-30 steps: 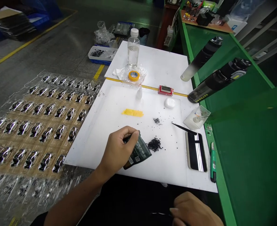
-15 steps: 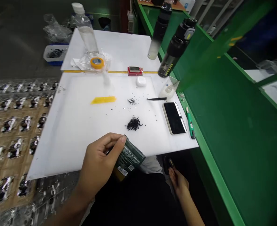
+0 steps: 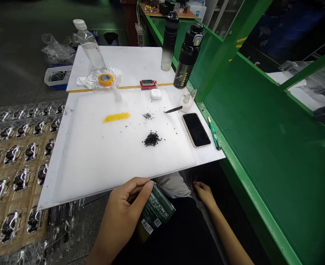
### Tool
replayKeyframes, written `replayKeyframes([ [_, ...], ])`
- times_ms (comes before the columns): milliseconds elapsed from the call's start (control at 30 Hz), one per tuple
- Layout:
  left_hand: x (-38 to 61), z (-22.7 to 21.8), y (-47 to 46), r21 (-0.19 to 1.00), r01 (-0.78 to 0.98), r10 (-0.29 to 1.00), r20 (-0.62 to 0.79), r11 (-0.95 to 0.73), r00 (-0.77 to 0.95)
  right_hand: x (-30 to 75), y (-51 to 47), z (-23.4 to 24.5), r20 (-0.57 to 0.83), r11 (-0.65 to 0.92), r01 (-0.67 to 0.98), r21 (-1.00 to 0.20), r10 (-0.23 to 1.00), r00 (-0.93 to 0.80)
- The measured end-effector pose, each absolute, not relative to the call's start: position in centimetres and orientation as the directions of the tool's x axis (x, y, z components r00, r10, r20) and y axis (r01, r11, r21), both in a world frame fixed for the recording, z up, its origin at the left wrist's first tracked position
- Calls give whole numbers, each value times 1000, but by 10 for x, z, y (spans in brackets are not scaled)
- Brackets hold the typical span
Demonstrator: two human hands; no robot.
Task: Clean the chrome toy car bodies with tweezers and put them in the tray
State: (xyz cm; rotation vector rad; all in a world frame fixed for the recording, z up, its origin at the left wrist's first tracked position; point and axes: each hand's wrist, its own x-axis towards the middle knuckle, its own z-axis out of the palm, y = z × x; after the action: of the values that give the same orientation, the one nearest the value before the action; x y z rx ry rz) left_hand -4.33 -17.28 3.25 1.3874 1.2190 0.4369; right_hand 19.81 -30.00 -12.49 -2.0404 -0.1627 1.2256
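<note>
**Where's the pouch?**
Your left hand (image 3: 121, 217) has the dark green pouch (image 3: 155, 213), just off the front edge of the white board (image 3: 82, 173). Long axis tilted, top end pointing up and right toward the black granules (image 3: 152, 140).

**Grip?**
Fingers wrapped round it, thumb pressed on its upper edge.

**Other hand?**
Your right hand (image 3: 205, 193) holds nothing, fingers loosely bent, beside the grey cloth (image 3: 172, 186).
</note>
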Motion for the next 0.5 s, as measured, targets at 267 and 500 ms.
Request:
replayKeyframes([
  [267,-35,44,-152,913,404,715,-316,51,624,143,-270,15,-500,-490,-480,-728,858,-116],
  [500,-43,48,-141,919,392,703,-297,27,646,142,-235,14,-459,-565,-520,-640,824,-331],
])
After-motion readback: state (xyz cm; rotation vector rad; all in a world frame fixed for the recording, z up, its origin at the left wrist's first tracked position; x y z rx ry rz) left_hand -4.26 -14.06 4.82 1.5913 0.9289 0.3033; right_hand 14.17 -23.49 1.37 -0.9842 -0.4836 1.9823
